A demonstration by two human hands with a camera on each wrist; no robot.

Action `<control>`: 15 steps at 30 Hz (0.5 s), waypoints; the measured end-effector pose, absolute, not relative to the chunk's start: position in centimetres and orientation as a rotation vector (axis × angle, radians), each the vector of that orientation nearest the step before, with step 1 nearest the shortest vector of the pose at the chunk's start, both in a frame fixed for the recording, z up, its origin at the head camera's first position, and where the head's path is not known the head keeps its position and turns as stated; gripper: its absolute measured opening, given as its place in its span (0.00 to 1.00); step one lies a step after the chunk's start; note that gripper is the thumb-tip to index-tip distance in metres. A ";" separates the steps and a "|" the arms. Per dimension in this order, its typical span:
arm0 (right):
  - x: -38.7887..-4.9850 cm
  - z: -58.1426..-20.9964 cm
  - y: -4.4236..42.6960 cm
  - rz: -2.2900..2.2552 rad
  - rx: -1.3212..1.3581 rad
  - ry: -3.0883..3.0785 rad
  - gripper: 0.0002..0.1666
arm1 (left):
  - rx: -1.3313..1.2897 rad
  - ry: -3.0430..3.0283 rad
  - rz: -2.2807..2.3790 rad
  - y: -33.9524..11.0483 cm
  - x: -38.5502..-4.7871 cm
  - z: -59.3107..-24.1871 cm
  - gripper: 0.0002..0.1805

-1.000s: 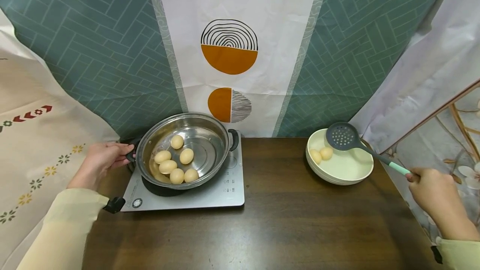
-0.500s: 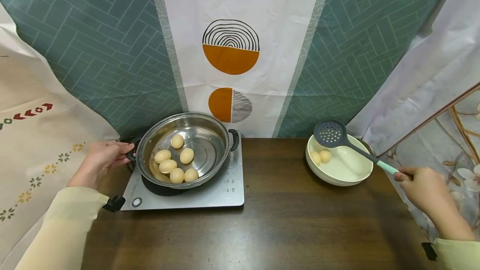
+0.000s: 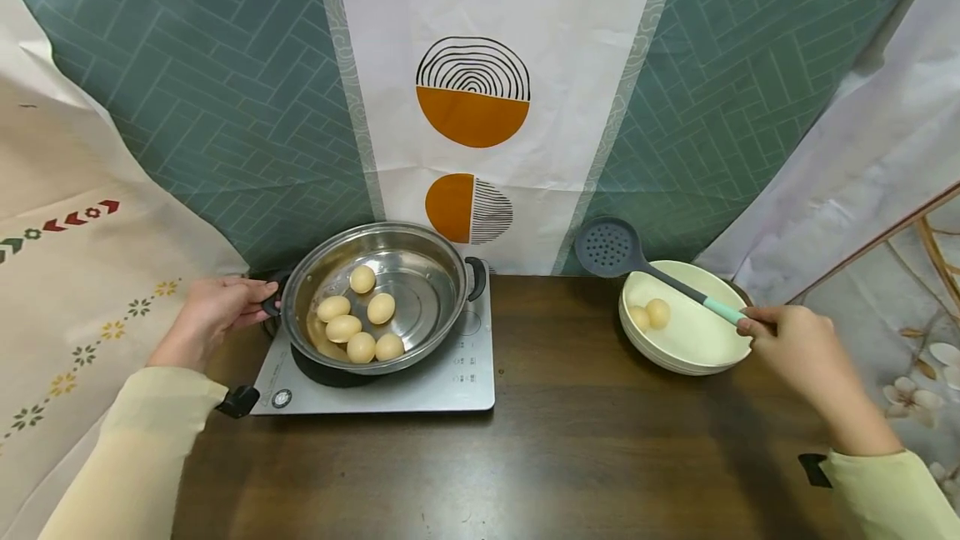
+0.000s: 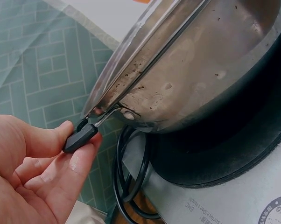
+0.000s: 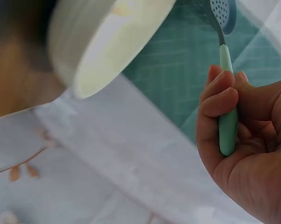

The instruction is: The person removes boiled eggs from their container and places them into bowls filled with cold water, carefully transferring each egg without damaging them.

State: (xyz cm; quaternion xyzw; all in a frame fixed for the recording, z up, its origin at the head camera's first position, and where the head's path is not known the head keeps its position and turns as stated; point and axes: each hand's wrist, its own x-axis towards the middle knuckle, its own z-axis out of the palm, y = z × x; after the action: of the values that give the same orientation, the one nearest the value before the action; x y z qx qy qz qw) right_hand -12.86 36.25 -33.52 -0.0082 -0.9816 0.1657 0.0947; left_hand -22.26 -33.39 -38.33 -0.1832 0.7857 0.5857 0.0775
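My left hand (image 3: 217, 311) pinches the black side handle (image 4: 80, 138) of a steel pan (image 3: 431, 273) between thumb and fingers. Several pale round eggs (image 3: 343, 328) lie in the pan, mostly toward its near left side. On the right, my right hand (image 3: 798, 352) grips the mint-green handle (image 5: 228, 126) of a grey skimmer (image 3: 609, 248). The skimmer's perforated head is raised past the left rim of a cream bowl (image 3: 708, 332), with nothing on it. Two eggs (image 3: 657, 313) sit at the left side inside the bowl.
Under the pan is a silver induction cooker (image 3: 442, 390) on a dark wooden table (image 3: 555, 457). A black cable (image 4: 119, 172) coils behind the cooker's left side. Patterned cloths hang at the back (image 3: 262, 107) and on both sides.
My right hand has moved left with the skimmer, whose head went from over the bowl to left of it. My left hand stays on the pan handle.
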 end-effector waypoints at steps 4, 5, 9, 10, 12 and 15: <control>-13.7 -32.6 33.9 0.536 0.054 -2.889 0.12 | -0.545 2.350 1.749 -33.3 -22.3 -38.3 0.08; -14.0 -32.4 33.3 0.541 0.070 -2.889 0.12 | -0.541 2.350 1.747 -33.3 -22.3 -38.2 0.08; -15.1 -31.8 30.8 0.590 0.134 -2.896 0.11 | -0.536 2.342 1.770 -33.4 -22.2 -38.2 0.08; -15.4 -31.7 30.1 0.596 0.144 -2.899 0.11 | -0.534 2.341 1.776 -33.4 -22.2 -38.2 0.09; -15.9 -31.4 28.9 0.615 0.167 -2.906 0.10 | -0.531 2.341 1.785 -33.3 -22.2 -38.2 0.09; -16.5 -31.1 27.1 0.632 0.201 -2.909 0.10 | -0.520 2.338 1.787 -33.1 -22.2 -38.3 0.08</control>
State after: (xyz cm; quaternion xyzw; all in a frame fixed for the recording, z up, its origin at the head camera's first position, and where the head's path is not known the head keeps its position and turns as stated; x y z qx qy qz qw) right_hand -16.47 27.05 -31.12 0.0672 -0.9720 0.2111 0.0788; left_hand -22.16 -33.08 -38.29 -0.1734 0.7800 0.5963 0.0766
